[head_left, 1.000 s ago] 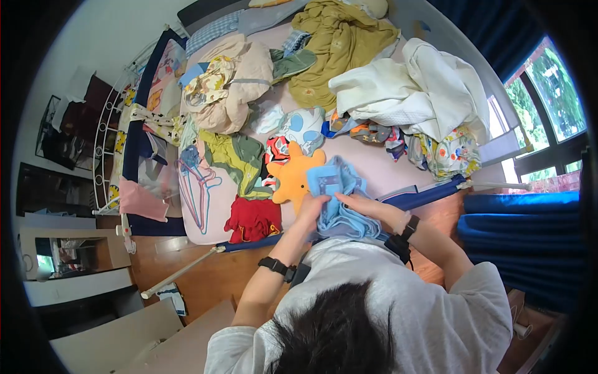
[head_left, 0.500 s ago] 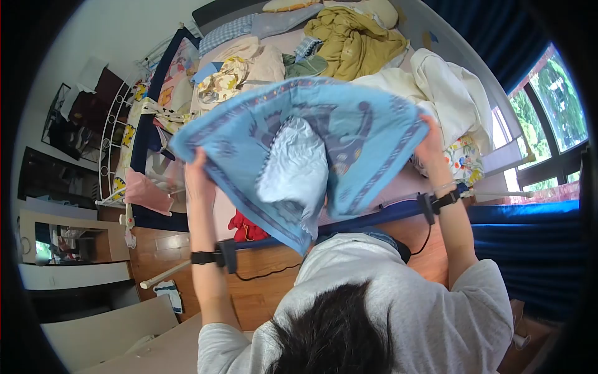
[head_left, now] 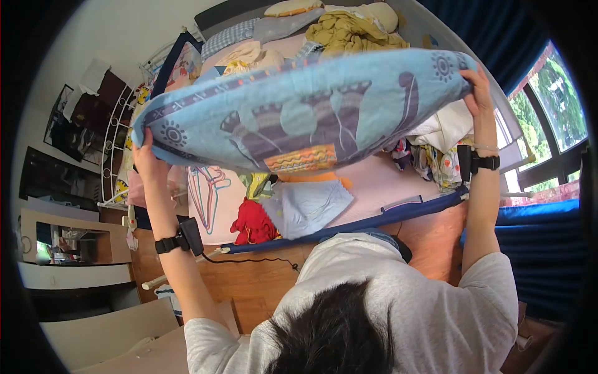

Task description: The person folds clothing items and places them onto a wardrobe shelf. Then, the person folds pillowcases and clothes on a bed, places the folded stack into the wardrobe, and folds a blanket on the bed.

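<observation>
A large blue towel (head_left: 299,118) with dark elephant-like figures and a patterned border is stretched in the air above the bed. My left hand (head_left: 148,161) is closed on its left corner. My right hand (head_left: 478,93) grips the upper right corner, arm raised. The towel sags between them and its near edge looks blurred. Below it, a crumpled light blue cloth (head_left: 311,209) lies at the bed's near edge, beside a bunched red cloth (head_left: 254,223). Much of the bed's middle is hidden behind the towel.
Several clothes hangers (head_left: 208,193) lie on the pink sheet (head_left: 380,181) to the left. An olive quilt (head_left: 349,31) and pillows are at the far end. A blue padded rail (head_left: 374,222) runs along the near edge. White bedding (head_left: 442,128) is on the right.
Both hands have spread apart and the towel is pulled wider and higher. The light blue cloth, earlier against the towel, now lies on the bed. Hangers have come into view.
</observation>
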A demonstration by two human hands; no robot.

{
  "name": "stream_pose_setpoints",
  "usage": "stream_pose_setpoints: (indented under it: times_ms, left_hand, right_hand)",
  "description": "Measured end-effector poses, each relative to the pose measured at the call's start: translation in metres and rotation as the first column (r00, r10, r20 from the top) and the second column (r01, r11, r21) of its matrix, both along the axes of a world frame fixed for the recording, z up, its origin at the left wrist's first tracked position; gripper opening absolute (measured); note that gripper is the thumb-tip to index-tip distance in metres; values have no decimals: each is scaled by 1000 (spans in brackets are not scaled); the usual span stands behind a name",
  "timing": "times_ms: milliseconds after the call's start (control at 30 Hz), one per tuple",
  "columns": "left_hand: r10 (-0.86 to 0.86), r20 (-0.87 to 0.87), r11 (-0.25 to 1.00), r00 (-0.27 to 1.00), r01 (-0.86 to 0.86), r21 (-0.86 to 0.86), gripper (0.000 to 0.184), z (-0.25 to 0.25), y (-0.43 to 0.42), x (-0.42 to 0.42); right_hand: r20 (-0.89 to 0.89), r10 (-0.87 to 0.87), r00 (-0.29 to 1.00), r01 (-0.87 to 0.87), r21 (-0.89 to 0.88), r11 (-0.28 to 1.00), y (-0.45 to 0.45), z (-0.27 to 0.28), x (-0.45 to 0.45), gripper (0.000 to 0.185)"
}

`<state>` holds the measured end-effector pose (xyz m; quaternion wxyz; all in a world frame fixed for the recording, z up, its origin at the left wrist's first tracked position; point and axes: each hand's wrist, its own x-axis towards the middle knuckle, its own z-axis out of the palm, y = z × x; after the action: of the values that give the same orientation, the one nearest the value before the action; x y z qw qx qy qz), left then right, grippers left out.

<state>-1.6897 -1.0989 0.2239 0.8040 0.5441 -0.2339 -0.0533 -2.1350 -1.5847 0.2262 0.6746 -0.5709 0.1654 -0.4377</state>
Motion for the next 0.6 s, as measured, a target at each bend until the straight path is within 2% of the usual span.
stream_pose_setpoints:
  times_ms: [67, 100, 167, 200, 233, 267, 367, 400, 467, 500, 533, 600]
  left_hand:
    - [1, 50, 996, 999, 3, -85, 24, 11, 2, -7]
    - [14, 23, 997, 1000, -12, -76, 22, 24, -6, -31]
    - [-24, -36, 995, 999, 27, 99, 22, 3, -9, -17]
    - [-38, -73, 980, 997, 52, 190, 22, -16, -9, -10]
    - [-43, -70, 960, 997, 61, 274, 22, -34, -13, 0]
    - [-41, -117, 945, 992, 77, 319, 20, -39, -20, -3]
    - [-127, -85, 943, 988, 147, 300, 22, -84, -25, 42]
    - [-92, -122, 962, 988, 120, 247, 23, -89, -20, 58]
    - [-22, -200, 989, 980, 51, 140, 24, -92, -9, 77]
    - [6, -269, 998, 963, 9, 55, 23, -73, -6, 64]
    - [-44, -177, 997, 983, 55, 59, 31, -73, 7, 84]
    - [-17, -148, 999, 989, 24, 45, 32, -48, 21, 85]
  right_hand:
    - [97, -22, 995, 23, -11, 1000, 5, 8, -13, 29]
    - [94, 40, 995, -42, 27, 999, 17, 12, -13, 28]
    - [48, 157, 986, -165, 299, 940, 17, -16, -4, 29]
    - [-132, 210, 969, -160, 312, 936, 23, -33, 5, 30]
    - [-305, 307, 902, -230, 262, 937, 32, -43, 22, 31]
    - [-344, 381, 858, -294, 279, 914, 39, -54, 40, 29]
    - [-278, 348, 896, -269, 283, 920, 22, -83, 73, 27]
    - [-258, 342, 904, -265, 289, 920, 6, -97, 82, 27]
    - [-144, 316, 938, -247, 362, 899, -19, -107, 89, 25]
    - [-99, 310, 945, -246, 406, 880, -21, -97, 90, 25]
    - [-57, 303, 951, -247, 449, 858, -26, -87, 92, 26]
    - [-58, 302, 951, -276, 272, 922, -35, -67, 93, 28]
